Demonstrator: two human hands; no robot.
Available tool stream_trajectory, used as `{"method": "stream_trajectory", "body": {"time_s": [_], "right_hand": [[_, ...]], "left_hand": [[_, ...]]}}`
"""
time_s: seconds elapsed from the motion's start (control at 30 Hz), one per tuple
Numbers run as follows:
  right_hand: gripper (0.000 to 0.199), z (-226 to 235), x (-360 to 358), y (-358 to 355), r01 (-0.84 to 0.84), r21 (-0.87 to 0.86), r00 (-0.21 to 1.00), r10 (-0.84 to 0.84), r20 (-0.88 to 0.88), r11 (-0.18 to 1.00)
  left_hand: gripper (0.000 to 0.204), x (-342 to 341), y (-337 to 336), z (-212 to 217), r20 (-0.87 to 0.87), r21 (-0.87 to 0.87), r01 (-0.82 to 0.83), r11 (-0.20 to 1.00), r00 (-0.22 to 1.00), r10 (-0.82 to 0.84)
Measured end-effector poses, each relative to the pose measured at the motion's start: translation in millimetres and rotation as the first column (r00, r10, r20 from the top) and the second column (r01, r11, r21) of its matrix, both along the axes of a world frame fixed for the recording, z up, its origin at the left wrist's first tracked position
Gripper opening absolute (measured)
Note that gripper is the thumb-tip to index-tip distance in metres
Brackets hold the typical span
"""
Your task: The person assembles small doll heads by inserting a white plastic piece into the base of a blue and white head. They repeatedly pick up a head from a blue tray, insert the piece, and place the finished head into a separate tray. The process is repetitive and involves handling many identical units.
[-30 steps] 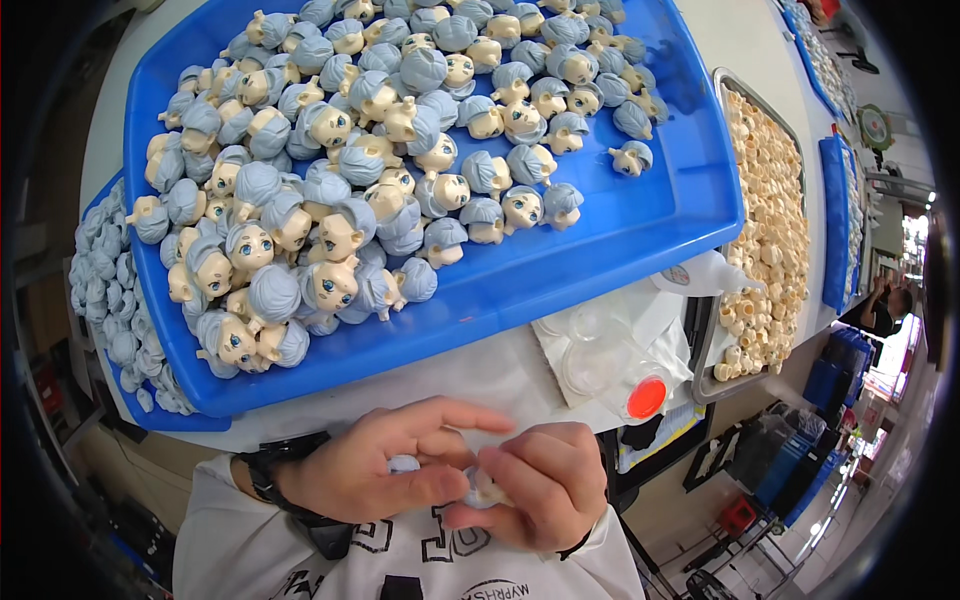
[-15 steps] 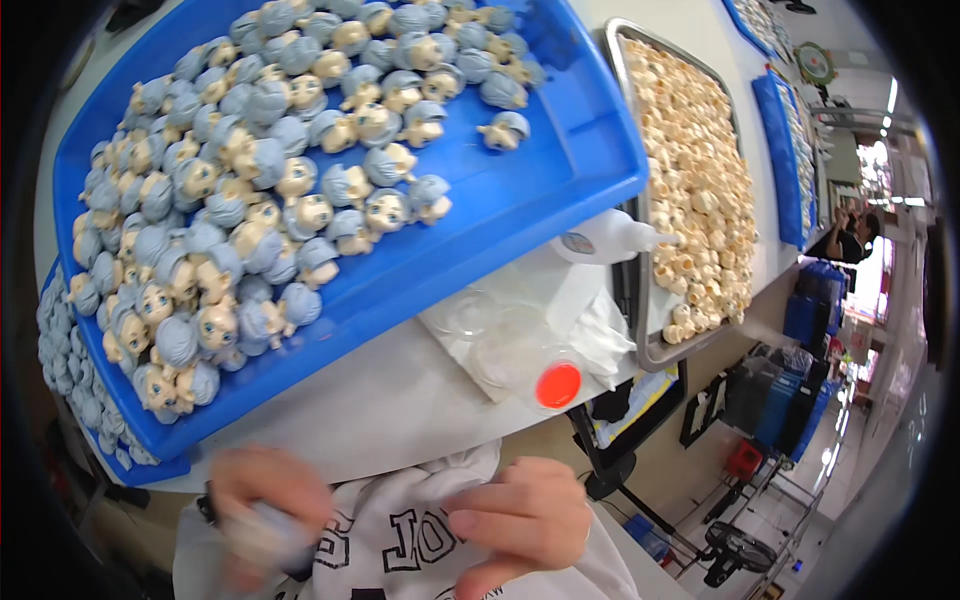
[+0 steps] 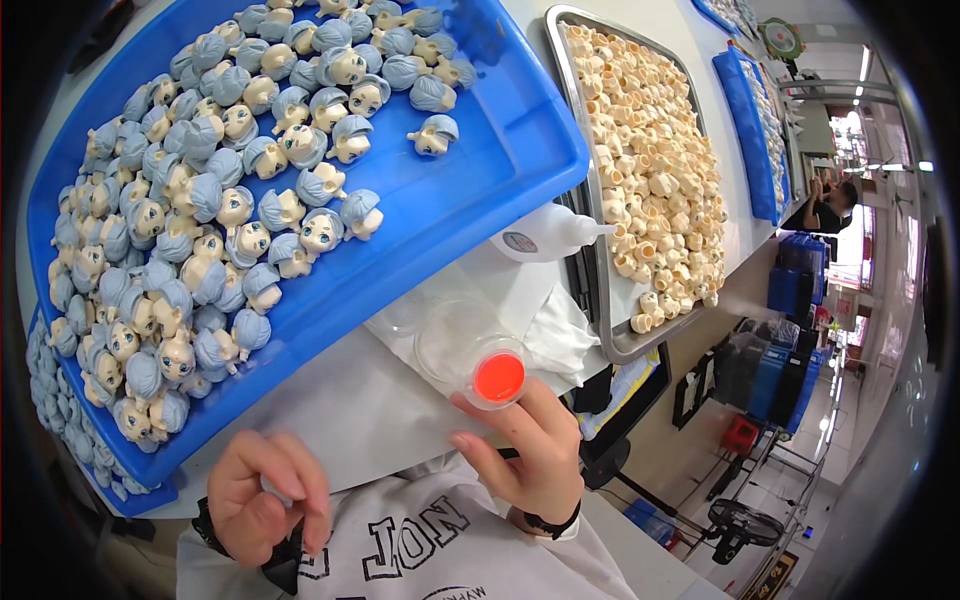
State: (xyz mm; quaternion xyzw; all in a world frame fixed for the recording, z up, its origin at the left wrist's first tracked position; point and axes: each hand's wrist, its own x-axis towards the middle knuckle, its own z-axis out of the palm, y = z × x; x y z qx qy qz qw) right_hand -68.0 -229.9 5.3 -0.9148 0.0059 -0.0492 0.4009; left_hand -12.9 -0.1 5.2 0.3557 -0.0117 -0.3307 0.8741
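Observation:
My left hand (image 3: 262, 495) is curled in front of my sweatshirt, fingers bent round a small pale blue-grey piece (image 3: 276, 489). Most of that piece is hidden by the fingers, so its kind does not show. To the right, my right hand (image 3: 538, 450) reaches forward with thumb and fingers apart. Its fingertips are at the edge of a small clear cup with a bright red-orange content (image 3: 499, 377); whether they press on it I cannot tell. Ahead on the left, a large blue tray (image 3: 440, 215) is heaped with doll heads (image 3: 301, 145) with blue-grey hair.
A metal tray (image 3: 628, 346) of cream-coloured hollow pieces (image 3: 655, 180) stands at the right. Between the trays lie a white squeeze bottle (image 3: 540, 232) and a white cloth (image 3: 562, 335). Blue-grey hair parts (image 3: 75, 420) fill another container at far left. A person (image 3: 832, 205) is farther off.
My right hand has moved forward from in front of my sweatshirt to the red-orange cup. The left hand, blurred before, is steadier now and still curled. The whole view has shifted a little.

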Motion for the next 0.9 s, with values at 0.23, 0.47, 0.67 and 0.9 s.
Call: {"method": "stream_trajectory", "body": {"time_s": [0.23,0.47,0.67,0.9], "right_hand": [[0.022,29.2,-10.3,-59.3,0.635,-0.134,0.771,-0.615,0.164,0.761],[0.025,10.9,12.4,-112.5,0.417,-0.589,0.806,-0.582,-0.112,0.692],[0.026,14.8,13.6,-109.0,0.546,-0.491,0.801,-0.594,0.069,0.679],[0.018,30.1,-1.0,-26.8,0.142,0.324,0.903,-0.257,0.344,0.935]], "left_hand": [[0.061,4.3,15.4,-16.0,0.116,-0.128,0.371,0.92,0.927,-0.357],[0.059,4.5,8.9,-20.2,0.334,0.168,0.13,0.977,0.925,-0.181],[0.045,9.9,6.0,-4.9,0.095,0.157,0.205,0.966,0.971,-0.221],[0.029,8.8,9.1,1.7,-0.166,-0.014,0.255,0.967,0.953,-0.253]]}}
